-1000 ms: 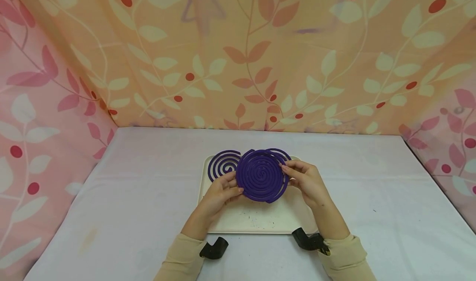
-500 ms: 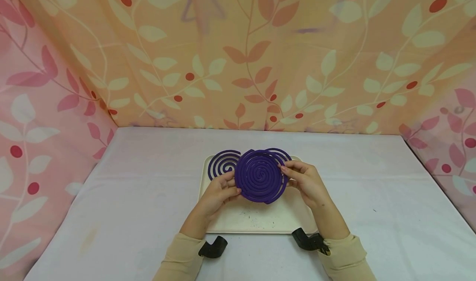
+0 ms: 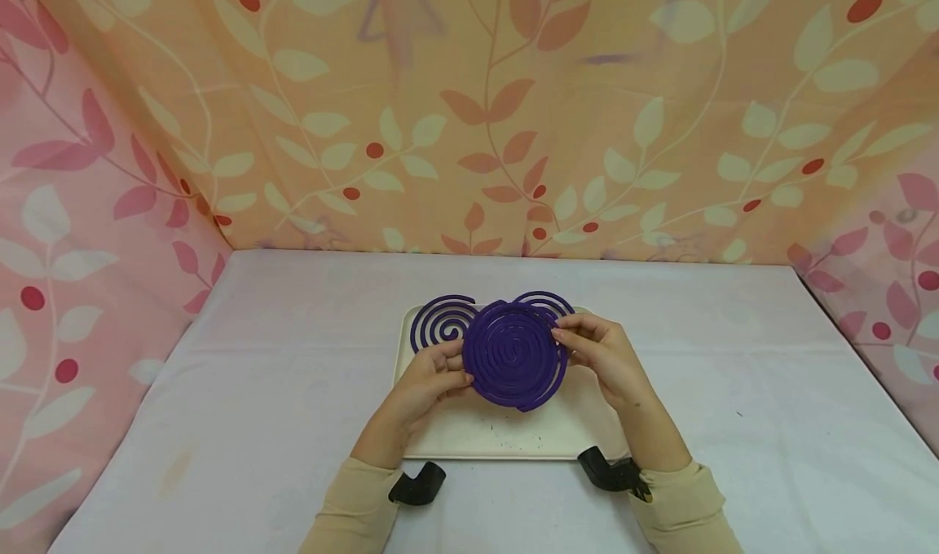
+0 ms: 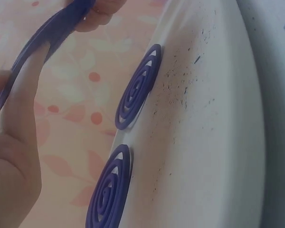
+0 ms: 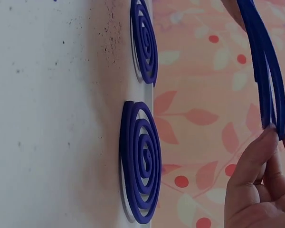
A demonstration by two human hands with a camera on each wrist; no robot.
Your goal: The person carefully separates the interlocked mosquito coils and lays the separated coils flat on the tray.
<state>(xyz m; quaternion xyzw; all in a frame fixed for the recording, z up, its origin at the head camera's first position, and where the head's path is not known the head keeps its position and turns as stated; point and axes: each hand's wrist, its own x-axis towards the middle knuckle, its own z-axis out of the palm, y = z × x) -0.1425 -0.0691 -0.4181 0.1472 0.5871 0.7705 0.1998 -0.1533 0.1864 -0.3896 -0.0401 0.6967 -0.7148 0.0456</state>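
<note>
A purple mosquito coil (image 3: 512, 357) with tightly packed rings is held up above a cream tray (image 3: 513, 441). My left hand (image 3: 431, 381) pinches its left edge between thumb and fingers, and my right hand (image 3: 603, 357) pinches its right edge. The right wrist view shows the held coil (image 5: 266, 66) edge-on, with narrow gaps between its layers near the thumb. Two looser purple spirals lie at the tray's far side: a left coil (image 5: 145, 42) and a right coil (image 5: 147, 161). In the head view, the held coil partly hides the right one.
Dark crumbs (image 4: 185, 90) are scattered over the tray. A white cloth (image 3: 242, 424) covers the table, with patterned curtains (image 3: 484, 130) behind and at both sides. Black elbow-shaped pieces (image 3: 420, 484) sit at both wrists.
The held coil has moved slightly down towards me and its tilt has changed, so more of the right coil behind it shows. Both hands keep their pinch.
</note>
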